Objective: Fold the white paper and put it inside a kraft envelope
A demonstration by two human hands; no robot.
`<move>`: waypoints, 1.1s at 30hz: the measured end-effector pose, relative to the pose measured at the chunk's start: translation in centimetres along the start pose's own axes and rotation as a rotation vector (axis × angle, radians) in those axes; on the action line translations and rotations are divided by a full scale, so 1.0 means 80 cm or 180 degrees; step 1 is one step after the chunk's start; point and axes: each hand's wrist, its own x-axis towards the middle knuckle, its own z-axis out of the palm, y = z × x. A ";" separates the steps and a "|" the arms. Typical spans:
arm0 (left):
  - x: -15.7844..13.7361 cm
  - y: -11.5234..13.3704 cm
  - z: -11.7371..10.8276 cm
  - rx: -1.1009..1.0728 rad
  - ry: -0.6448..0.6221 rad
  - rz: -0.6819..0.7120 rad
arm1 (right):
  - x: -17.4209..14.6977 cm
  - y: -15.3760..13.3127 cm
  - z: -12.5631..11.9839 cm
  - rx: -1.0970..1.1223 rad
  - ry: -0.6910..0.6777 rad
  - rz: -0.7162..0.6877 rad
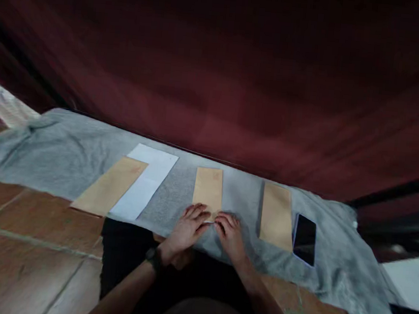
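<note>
Dark clothing (126,252) and bare forearms fill the bottom centre of the head view, leading up to two hands set close together at the frame's lower middle. Left hand (187,226) and right hand (230,234) both have bent fingers on the near end of the middle brown envelope (207,189); whether they pinch that edge or only press it is too small to tell. It lies flat on grey cloth (241,189), its long axis running almost straight up the frame, far end pointing at the dark red surface (216,88) above, faint print at its upper right corner. For tidy work on this end, I would keep both sets of fingertips level, hold the long sides square, and smooth evenly from the centre outward so the paper doesn't crease.
</note>
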 end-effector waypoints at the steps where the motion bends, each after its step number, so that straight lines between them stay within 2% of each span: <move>1: -0.002 -0.002 0.001 -0.0049 0.0039 0.0003 | 0.000 0.000 0.002 -0.0031 0.0018 0.0017; 8: -0.003 -0.006 0.013 -0.0341 0.0527 -0.0220 | 0.003 -0.002 0.007 -0.0262 0.0107 0.0097; 15: 0.003 0.009 0.020 -0.0091 0.0734 -0.0565 | 0.012 -0.010 0.010 -0.0668 0.0160 0.0275; 19: 0.003 0.013 0.021 -0.0010 0.0730 -0.0648 | 0.007 -0.018 0.016 -0.0739 0.0210 0.0112; 24: 0.002 0.012 0.021 0.0107 0.0585 -0.0726 | -0.011 -0.037 0.025 -0.0758 -0.0210 -0.0465; 28: 0.013 0.011 0.021 0.0317 0.0413 -0.0630 | -0.019 -0.042 0.030 -0.1045 -0.0327 -0.0374; 33: 0.058 -0.008 0.026 0.0690 0.0121 -0.0149 | -0.019 -0.040 0.038 -0.1208 -0.0286 -0.0207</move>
